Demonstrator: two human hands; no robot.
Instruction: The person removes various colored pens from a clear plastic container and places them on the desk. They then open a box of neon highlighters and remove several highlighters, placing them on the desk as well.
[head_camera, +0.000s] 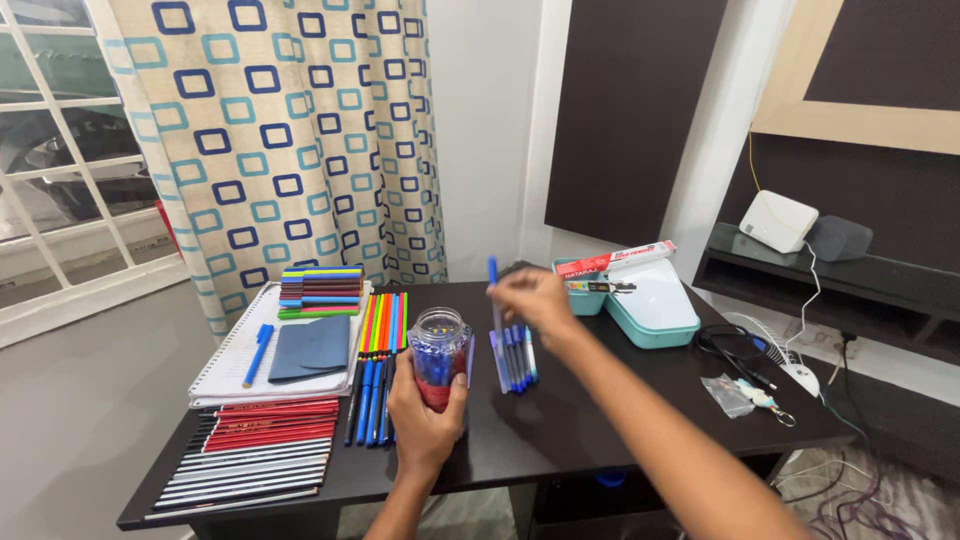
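Observation:
My left hand (423, 418) grips a clear plastic jar (438, 350) with blue and red contents, upright near the table's middle. My right hand (532, 297) reaches over the table and pinches a blue pen (494, 290), held nearly upright. Just below that hand lies a small row of blue pens (514, 358) side by side on the dark table (600, 410). Left of the jar lie neon-coloured pens (384, 322) with blue pens (370, 400) under them.
A notebook (232, 360) with a blue pen and a dark wallet lies at the left, coloured markers (320, 291) behind it, red and black pencils (258, 450) in front. A teal box (645, 305) with a white lid and a red-white carton stands at the back right; cables at the right edge.

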